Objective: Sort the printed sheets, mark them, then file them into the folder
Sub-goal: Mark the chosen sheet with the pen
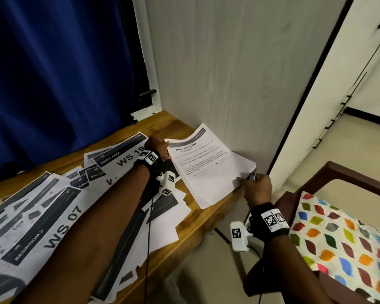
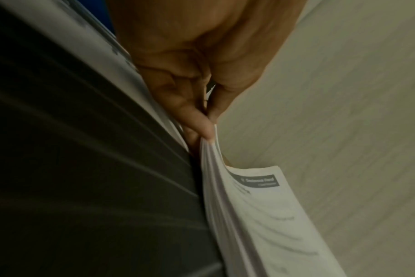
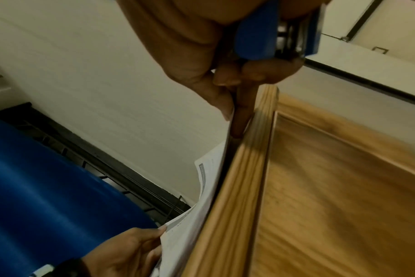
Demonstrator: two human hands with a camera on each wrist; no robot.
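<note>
A stack of printed sheets (image 1: pixel 208 170) headed "Wipe Drying Mat" lies at the right end of the wooden table (image 1: pixel 158 126), against the wall. My left hand (image 1: pixel 160 148) pinches its top left corner; the left wrist view shows thumb and fingers (image 2: pixel 201 120) closed on the stack (image 2: pixel 261 215). My right hand (image 1: pixel 257 187) pinches the lower right corner at the table's edge. That same hand has a blue stapler (image 3: pixel 258 37) tucked in its palm, with its metal tip (image 1: pixel 252 177) showing. No folder or marker is in sight.
Many loose printed sheets (image 1: pixel 59 216) marked "WS 07" and "WS 19" cover the table under my left forearm. A blue curtain (image 1: pixel 53 73) hangs behind, with a pale panel wall (image 1: pixel 228 73) to the right. A brown chair with a patterned cushion (image 1: pixel 338 238) stands beside the table.
</note>
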